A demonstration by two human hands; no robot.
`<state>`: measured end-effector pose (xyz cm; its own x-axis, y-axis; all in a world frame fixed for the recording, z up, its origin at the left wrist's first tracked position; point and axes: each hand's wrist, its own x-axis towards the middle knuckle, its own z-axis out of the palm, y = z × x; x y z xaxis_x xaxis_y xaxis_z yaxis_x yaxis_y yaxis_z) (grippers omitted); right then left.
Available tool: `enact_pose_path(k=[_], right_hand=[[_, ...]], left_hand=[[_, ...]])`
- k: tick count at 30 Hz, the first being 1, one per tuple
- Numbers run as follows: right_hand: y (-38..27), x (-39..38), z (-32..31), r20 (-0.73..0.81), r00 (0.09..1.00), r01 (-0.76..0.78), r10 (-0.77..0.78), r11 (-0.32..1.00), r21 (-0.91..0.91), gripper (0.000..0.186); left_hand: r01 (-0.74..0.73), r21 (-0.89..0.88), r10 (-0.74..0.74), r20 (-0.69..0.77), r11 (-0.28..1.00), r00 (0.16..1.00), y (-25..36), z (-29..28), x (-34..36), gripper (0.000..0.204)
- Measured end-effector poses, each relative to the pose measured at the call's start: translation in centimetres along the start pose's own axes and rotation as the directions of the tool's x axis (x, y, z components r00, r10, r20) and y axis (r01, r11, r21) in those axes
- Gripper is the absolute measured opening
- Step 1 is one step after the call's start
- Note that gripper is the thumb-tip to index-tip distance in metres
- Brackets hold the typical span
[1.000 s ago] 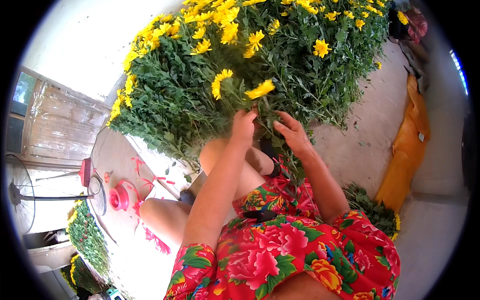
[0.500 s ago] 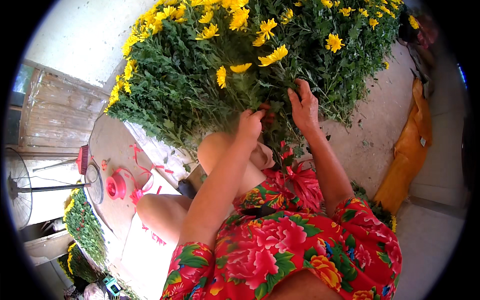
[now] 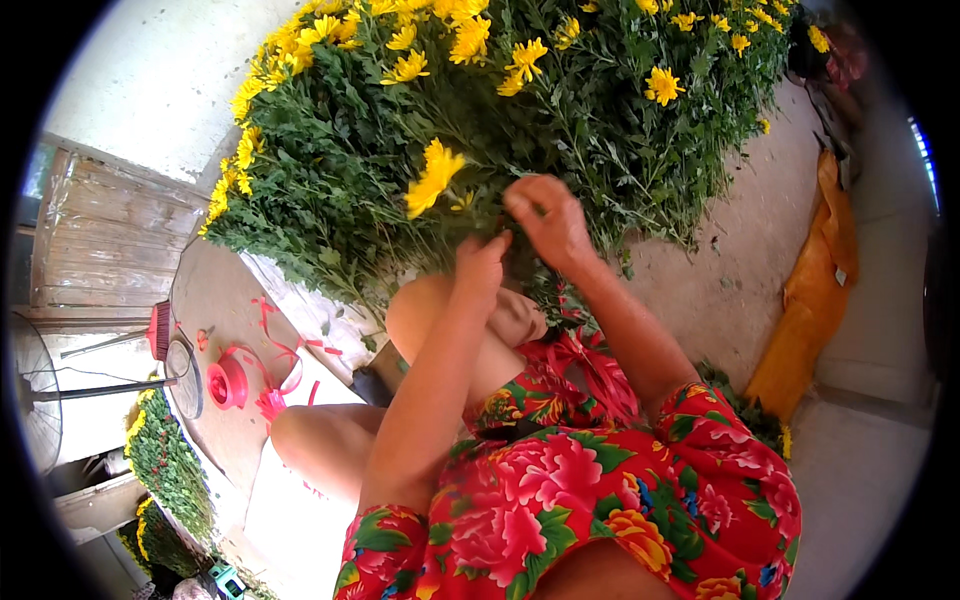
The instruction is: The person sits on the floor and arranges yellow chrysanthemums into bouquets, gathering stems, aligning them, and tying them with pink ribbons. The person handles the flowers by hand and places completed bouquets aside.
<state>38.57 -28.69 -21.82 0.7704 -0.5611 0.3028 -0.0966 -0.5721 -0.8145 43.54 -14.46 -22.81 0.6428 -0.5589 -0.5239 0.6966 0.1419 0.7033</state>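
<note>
My left hand (image 3: 482, 262) is closed around the stems of a few yellow chrysanthemums (image 3: 435, 180), whose blooms lean up and to the left of it. Just above and to its right, my right hand (image 3: 552, 225) has its fingers curled in a pinch beside those stems. What lies between those fingertips is too blurred to make out. Beyond both hands spreads a big heap of leafy chrysanthemums (image 3: 640, 150) with yellow heads along its far side. A bunch of red ribbon strips (image 3: 590, 375) lies on my lap, under my right forearm.
On the floor at left are a pink-red ribbon roll (image 3: 228, 383) with loose strips, a red broom (image 3: 160, 330) and a standing fan (image 3: 38, 395). More flower bunches (image 3: 170, 455) lie at lower left. An orange-yellow cloth or sack (image 3: 810, 290) lies along the right wall.
My right hand has moved left and closed its fingers near the stems. My left hand has shifted slightly down and left. The held blooms have swung left, away from the right hand.
</note>
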Motion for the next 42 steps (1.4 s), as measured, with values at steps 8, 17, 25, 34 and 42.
enact_pose_path(k=[8, 17, 25, 34, 42], right_hand=[[11.6, 3.1, -2.8, -0.111, 0.989, -0.142, 0.097, 0.820, -0.554, 0.018], [7.3, 1.3, -3.3, 0.111, 0.988, 0.135, -0.109, 0.955, -0.262, 0.025], [10.8, -4.3, 0.9, 0.224, 0.965, 0.215, -0.135, 0.899, -0.382, 0.047], [17.3, -6.4, 1.1, 0.465, 0.543, -0.227, 0.699, 0.655, -0.720, 0.056], [18.7, -9.3, 1.0, 0.393, 0.741, 0.096, 0.545, 0.492, -0.865, 0.047]], left_hand=[[-0.077, -0.135, 0.046, -0.219, 0.988, 0.975, 0.6, -0.9, 0.1, 0.012], [-0.266, -0.265, 0.162, -0.357, 0.927, 0.920, 1.1, -1.1, -1.2, 0.015], [-0.249, -0.272, 0.155, -0.326, 0.930, 0.933, 1.3, -1.9, -1.9, 0.016], [-0.278, -0.229, 0.196, -0.324, 0.933, 0.926, 1.4, -1.2, -1.7, 0.015], [-0.170, -0.196, 0.117, -0.257, 0.966, 0.959, 1.4, -0.8, -1.6, 0.014]])
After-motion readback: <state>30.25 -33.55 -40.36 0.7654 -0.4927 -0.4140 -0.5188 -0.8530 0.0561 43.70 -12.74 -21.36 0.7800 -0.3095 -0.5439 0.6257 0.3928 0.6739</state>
